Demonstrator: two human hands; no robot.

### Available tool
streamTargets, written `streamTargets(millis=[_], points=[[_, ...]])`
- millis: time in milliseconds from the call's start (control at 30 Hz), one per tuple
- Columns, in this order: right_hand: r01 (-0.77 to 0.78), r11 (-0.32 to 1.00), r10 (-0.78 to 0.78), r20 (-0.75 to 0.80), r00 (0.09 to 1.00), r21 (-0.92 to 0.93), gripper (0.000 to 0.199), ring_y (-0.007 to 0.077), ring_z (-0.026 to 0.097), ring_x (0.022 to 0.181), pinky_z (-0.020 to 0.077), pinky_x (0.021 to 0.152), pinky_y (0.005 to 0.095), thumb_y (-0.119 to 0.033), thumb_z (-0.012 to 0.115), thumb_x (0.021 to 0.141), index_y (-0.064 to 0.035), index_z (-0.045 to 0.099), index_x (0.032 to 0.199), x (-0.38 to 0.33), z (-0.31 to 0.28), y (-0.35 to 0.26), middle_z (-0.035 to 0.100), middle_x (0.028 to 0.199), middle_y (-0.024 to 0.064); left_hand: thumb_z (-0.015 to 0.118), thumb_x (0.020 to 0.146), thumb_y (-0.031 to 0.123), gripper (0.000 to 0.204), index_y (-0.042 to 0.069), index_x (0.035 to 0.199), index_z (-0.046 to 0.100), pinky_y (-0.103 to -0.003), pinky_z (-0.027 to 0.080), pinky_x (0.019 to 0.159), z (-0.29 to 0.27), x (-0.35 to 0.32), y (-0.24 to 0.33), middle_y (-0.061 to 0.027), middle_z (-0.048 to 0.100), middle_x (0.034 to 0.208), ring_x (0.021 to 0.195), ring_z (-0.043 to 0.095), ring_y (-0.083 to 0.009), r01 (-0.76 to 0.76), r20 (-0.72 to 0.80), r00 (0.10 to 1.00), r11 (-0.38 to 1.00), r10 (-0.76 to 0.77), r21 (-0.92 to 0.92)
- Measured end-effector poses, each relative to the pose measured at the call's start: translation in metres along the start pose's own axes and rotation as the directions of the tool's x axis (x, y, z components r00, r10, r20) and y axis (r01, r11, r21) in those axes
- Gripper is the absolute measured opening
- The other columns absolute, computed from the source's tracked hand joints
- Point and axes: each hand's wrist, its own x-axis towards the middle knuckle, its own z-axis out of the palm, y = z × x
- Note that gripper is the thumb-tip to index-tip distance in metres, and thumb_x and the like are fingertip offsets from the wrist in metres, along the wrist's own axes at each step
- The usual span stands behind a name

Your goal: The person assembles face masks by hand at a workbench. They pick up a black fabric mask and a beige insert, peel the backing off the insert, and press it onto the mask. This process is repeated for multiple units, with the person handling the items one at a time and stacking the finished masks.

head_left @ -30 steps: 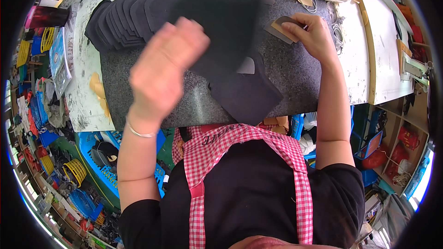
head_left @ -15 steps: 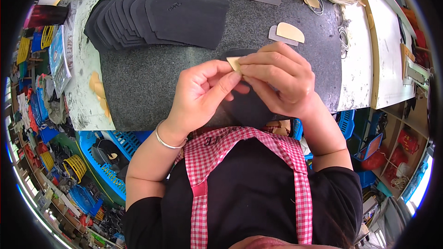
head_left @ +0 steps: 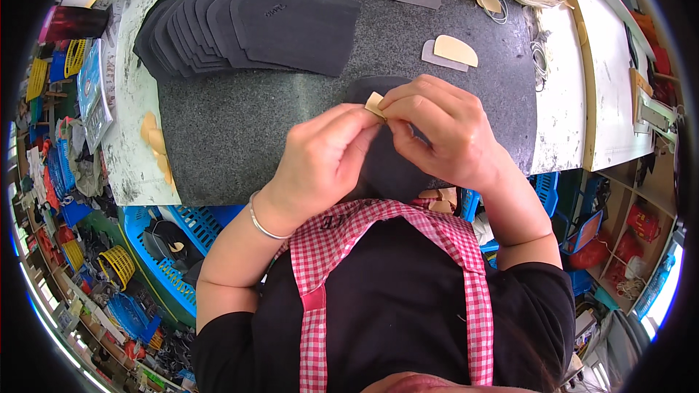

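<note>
we find both hands joined in one narrow fingertip pinch: the left hand (head_left: 313, 149) and right hand (head_left: 444, 127) grip a small cream tab (head_left: 374, 102) between them. the tab is held above the dark flat panel (head_left: 393, 171), toward that panel's far end.

we note the change: a second ago the left hand was raised with a dark sheet and the right held tabs off to one side; since the last view the left fingers have curled further in. we judge both hands to be given over to this one tab.

the tab's exposed end points away from the wearer and leftward; fingers cover the rest, so we cannot confirm its long axis. the dark panel runs roughly away from the wearer.

beyond the panel to its left we record a fanned stack of dark panels (head_left: 298, 25); beyond it to its right, a cream tab overlapping a grey one (head_left: 457, 51).
</note>
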Motion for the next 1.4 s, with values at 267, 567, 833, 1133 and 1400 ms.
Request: streamTargets(millis=[267,567,833,1133,1400], points=[[-0.228,0.442,0.541,-0.056,0.839,0.868,0.012,0.0207,0.067,0.098,0.055,0.085,0.031,-0.011,0.064,0.102,-0.0008,0.061,0.107,-0.02,-0.012,0.012,0.068,0.113,0.0127,0.063,0.106,0.008,0.012,-0.001,0.098,0.065,-0.028,0.064,0.074,-0.016,0.0,-0.008,-0.0128,0.076,0.104,0.092,0.078,-0.0193,0.35,0.132,0.916,0.591,-0.38,-0.727],[-0.02,0.998,0.018,-0.027,0.999,-0.051,0.029,0.0293,0.07,0.072,0.0581,0.068,0.0373,-0.007,0.088,0.073,-0.0046,0.073,0.099,-0.011,-0.021,0.005,0.069,0.083,0.0098,0.064,0.105,0.017,0.019,0.002,0.094,0.067,-0.026,0.063,0.064,-0.015,-0.005,-0.033,-0.0164,0.079,0.096,0.08,0.08,-0.0231,0.569,0.428,0.759,0.181,-0.491,-0.802],[-0.754,0.536,0.694,0.311,0.649,0.379,0.009,0.0073,0.066,0.071,0.0543,0.066,0.0246,-0.003,0.078,0.093,0.0035,0.072,0.096,-0.012,-0.012,0.039,0.071,0.08,0.0028,0.09,0.075,0.013,0.026,0.006,0.097,0.08,-0.035,0.055,0.079,0.006,-0.032,-0.03,-0.0044,0.077,0.104,0.095,0.071,-0.023,-0.201,0.089,0.979,0.928,0.182,0.314],[-0.558,0.822,0.569,0.229,0.79,-0.116,0.031,0.025,0.073,0.072,0.0565,0.065,0.038,-0.022,0.085,0.087,-0.0045,0.065,0.102,-0.009,0.002,0.036,0.072,0.08,0.0097,0.086,0.075,0.009,0.028,0.007,0.101,0.076,-0.04,0.051,0.095,0.01,-0.03,-0.034,-0.0035,0.074,0.112,0.118,0.069,-0.0259,-0.227,0.213,0.965,0.896,0.153,0.381],[-0.325,0.691,0.328,-0.121,0.937,-0.645,0.038,0.0299,0.072,0.088,0.0564,0.073,0.0402,-0.038,0.085,0.085,-0.0089,0.073,0.105,-0.018,-0.046,0.079,0.072,0.093,0.0084,0.075,0.086,0.006,0.061,0.008,0.145,0.064,-0.048,0.032,0.126,-0.052,0.03,-0.049,-0.012,0.057,0.157,0.151,0.047,-0.0332,-0.1,0.09,0.995,0.68,0.05,0.727]])
